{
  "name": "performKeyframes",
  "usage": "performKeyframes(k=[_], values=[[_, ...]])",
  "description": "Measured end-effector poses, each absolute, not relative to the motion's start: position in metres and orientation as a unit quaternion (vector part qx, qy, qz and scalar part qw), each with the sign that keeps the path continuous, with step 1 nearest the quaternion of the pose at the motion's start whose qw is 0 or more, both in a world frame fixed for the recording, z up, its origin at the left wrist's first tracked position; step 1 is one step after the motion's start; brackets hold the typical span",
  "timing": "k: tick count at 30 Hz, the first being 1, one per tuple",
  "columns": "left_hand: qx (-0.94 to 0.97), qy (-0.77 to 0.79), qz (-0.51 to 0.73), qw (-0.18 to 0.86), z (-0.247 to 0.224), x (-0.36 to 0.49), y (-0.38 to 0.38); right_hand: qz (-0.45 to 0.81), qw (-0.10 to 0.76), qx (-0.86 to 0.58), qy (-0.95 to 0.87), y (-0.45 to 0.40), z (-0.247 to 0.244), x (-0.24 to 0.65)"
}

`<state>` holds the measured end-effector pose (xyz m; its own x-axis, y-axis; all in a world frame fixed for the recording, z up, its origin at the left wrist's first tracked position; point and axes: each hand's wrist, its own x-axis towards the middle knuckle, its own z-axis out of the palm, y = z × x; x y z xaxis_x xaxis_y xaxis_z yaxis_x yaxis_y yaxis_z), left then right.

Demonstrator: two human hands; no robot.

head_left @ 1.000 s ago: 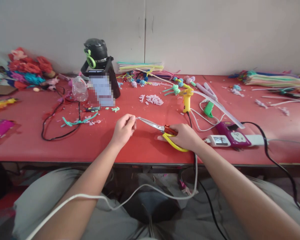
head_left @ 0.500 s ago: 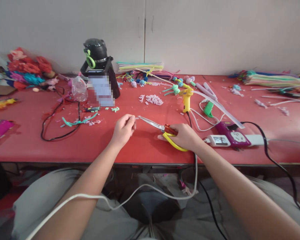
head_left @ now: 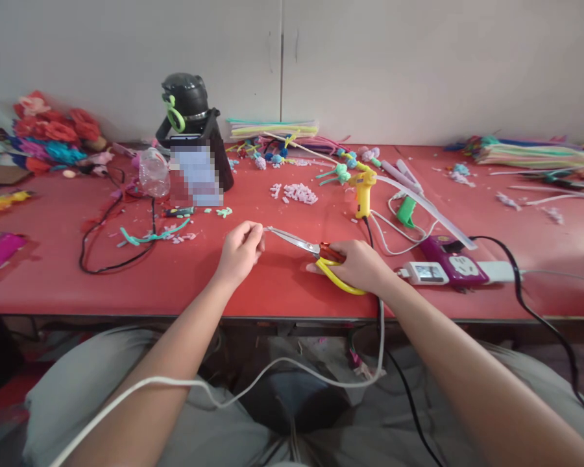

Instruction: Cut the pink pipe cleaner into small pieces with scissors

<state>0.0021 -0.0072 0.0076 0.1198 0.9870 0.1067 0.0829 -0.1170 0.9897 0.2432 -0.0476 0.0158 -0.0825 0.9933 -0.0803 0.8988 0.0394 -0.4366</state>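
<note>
My right hand is closed around the handles of yellow-and-red scissors, whose blades point left and look nearly closed. The blade tips meet a tiny pale piece at the fingertips of my left hand, which is pinched on it. Behind the scissors a heap of short pale pink pieces lies on the red table. A yellow glue gun stands behind my right hand.
A black bottle with a phone leaning on it stands at the back left. Pipe-cleaner bundles lie at the back right. A purple power strip and cables are on the right; a white cable crosses over my left forearm.
The scissor tips are slightly nearer to my left fingertips, and less of the pale piece shows. Both hands have stayed almost where they were.
</note>
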Motion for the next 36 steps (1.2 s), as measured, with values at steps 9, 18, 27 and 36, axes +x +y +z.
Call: performKeyframes(k=[9,18,27,36], values=[[0.580,0.460,0.474,0.476,0.0055,0.0004,-0.0064,0.191,0.129,-0.671,-0.704,-0.0456,0.0148,0.2417],[0.569,0.465,0.476,0.482,0.0071,0.0022,-0.0067,0.202,0.149,-0.665,-0.703,-0.0486,0.0140,0.2433],[0.572,0.462,0.476,0.482,0.0058,0.0022,-0.0065,0.193,0.131,-0.669,-0.706,-0.0478,0.0166,0.2413],[0.572,0.460,0.477,0.483,0.0059,0.0015,-0.0063,0.192,0.144,-0.677,-0.696,-0.0458,0.0121,0.2428]])
